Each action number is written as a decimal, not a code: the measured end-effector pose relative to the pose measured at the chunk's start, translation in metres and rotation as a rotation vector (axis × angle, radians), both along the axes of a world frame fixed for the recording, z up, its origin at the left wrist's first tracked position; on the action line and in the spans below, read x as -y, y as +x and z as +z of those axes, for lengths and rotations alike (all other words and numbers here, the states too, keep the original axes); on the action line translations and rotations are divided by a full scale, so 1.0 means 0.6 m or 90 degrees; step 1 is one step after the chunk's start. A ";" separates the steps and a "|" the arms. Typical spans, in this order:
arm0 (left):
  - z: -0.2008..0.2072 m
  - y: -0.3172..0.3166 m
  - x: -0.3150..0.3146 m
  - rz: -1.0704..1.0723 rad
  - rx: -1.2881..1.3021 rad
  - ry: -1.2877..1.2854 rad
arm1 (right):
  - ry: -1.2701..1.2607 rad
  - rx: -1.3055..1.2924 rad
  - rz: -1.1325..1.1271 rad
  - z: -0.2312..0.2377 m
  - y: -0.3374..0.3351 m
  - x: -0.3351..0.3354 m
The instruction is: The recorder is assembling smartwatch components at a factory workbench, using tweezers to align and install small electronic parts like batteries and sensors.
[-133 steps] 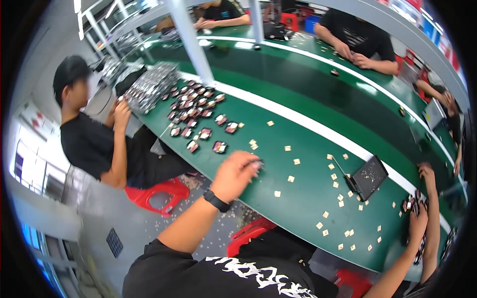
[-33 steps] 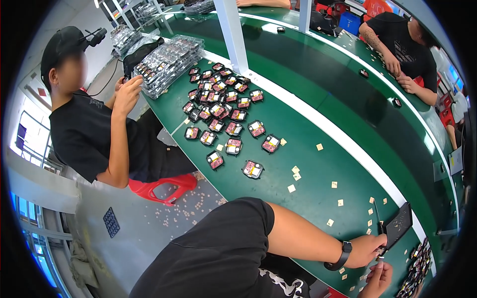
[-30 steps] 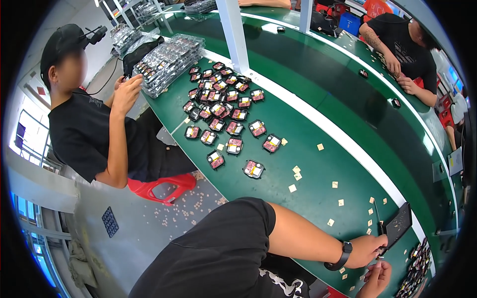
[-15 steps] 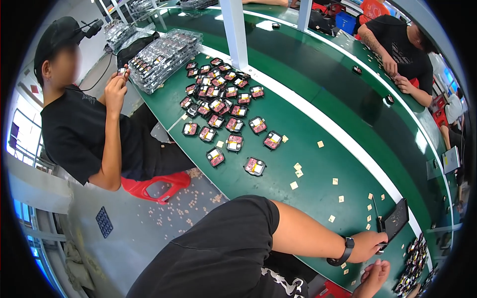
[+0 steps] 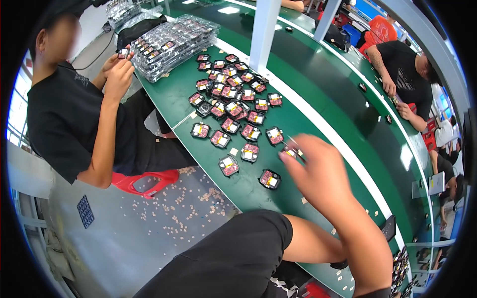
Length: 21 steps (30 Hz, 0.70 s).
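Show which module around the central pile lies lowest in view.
The pink-and-black module just below and left of the right hand; every other one in or around that pile lies higher.

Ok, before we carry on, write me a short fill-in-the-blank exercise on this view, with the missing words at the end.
1. The right hand is over a table coloured ____.
2. Most pink modules lie to the person's ____ of that hand.
3. The stool by the seated co-worker is coloured ____.
4. The dark tray lies on the ____.

Missing words: green; left; red; floor.
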State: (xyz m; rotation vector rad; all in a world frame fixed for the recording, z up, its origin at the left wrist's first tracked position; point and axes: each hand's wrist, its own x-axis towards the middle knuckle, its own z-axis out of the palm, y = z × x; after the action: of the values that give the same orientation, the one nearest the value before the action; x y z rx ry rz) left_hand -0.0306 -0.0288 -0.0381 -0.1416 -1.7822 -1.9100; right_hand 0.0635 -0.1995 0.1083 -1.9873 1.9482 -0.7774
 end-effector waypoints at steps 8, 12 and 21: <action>-0.029 0.012 0.115 0.072 -0.100 -0.014 | 0.119 -0.169 -0.010 -0.082 0.096 0.134; -0.041 0.018 0.147 0.072 -0.135 -0.030 | 0.086 -0.206 -0.022 -0.102 0.086 0.157; -0.062 0.026 0.153 -0.059 -0.186 -0.093 | -0.100 -0.126 0.103 0.021 -0.036 -0.026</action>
State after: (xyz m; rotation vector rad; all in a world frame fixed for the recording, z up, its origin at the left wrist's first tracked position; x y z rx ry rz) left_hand -0.0147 -0.1208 -0.0756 -0.5346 -1.7385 -1.7157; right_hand 0.0419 -0.1840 0.1207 -2.3615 1.8480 -0.7387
